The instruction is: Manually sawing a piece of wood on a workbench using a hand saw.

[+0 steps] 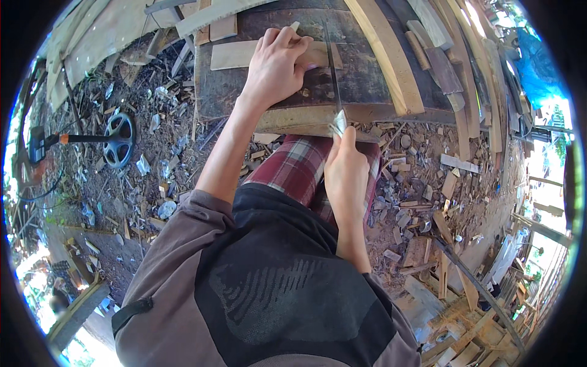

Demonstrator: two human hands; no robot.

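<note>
A short, pale wooden board [231, 55] lies crosswise on the dark, worn workbench [223, 92]. My left hand [275, 67] presses down on it with curled fingers, the thumb toward the right. A small light tip [295, 27] pokes out by its knuckles; what it belongs to is hidden. My right hand [347, 165] is closed round the handle of a handsaw, near the bench's front edge. The handsaw's long, narrow dark blade [334, 76] points away from me and crosses the board near its right end. Something whitish [338, 124] is wrapped at the handle end.
A long plank [388, 58] lies along the bench's right side, with more lumber [443, 70] beyond it. Another board [214, 15] rests at the far left. Wood scraps and litter [162, 159] cover the ground. A black spoked wheel [120, 140] stands at the left.
</note>
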